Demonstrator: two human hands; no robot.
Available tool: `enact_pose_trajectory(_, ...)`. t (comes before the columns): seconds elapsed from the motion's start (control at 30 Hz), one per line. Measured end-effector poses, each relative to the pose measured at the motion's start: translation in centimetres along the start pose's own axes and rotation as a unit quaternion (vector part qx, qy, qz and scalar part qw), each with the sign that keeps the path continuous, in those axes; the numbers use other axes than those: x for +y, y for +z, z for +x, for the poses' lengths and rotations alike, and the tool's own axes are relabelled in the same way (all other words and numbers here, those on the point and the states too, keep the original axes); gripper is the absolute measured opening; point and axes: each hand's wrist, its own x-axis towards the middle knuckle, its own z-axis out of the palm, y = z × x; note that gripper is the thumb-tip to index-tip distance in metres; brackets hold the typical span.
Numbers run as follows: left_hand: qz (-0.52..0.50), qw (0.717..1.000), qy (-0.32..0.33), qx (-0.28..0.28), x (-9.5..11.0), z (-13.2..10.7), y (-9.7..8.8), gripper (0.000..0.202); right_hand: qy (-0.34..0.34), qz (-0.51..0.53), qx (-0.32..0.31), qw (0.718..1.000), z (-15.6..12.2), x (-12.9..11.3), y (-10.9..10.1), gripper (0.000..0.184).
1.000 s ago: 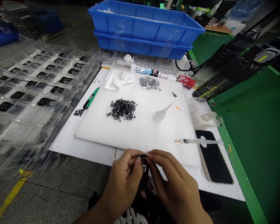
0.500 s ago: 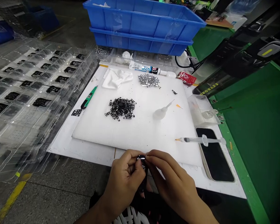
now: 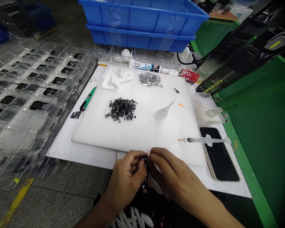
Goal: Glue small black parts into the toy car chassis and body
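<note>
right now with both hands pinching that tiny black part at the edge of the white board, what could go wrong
The small black part is pinched between the left hand and right hand at the white board's near edge; a slip could drop it off the board. The syringe lies partly on the phone near the right arm; a sweep could knock it off.

The left hand and right hand hide most of the small black part; the blue plastic crates at twelve o'clock are cropped.
</note>
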Motion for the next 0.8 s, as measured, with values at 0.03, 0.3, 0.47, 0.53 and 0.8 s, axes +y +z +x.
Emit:
enact_pose_trajectory(0.03,-0.004,1.0,0.004,0.0,-0.1,0.1,0.0,0.032,-0.008,-0.002,0.007,1.0,-0.1,0.0,0.1,0.027)
enact_pose_trajectory(0.3,0.045,0.998,0.046,-0.009,-1.8,0.3,-0.6,0.03,-0.01,-0.034,0.007,0.999,0.3,-0.2,-0.6,0.023)
enact_pose_trajectory(0.47,0.058,0.996,0.063,-0.016,-2.1,0.3,-0.6,0.026,-0.023,-0.048,-0.01,0.999,0.9,-0.3,-0.8,0.013)
enact_pose_trajectory(0.53,0.051,0.997,0.059,-0.012,-1.9,0.4,-0.5,0.024,-0.041,-0.065,-0.007,0.997,1.0,-0.3,-0.6,0.009)
enact_pose_trajectory(0.8,0.009,0.999,0.034,-0.019,-1.3,0.6,-0.6,0.032,-0.042,-0.077,0.019,0.996,0.4,-0.3,0.2,0.026)
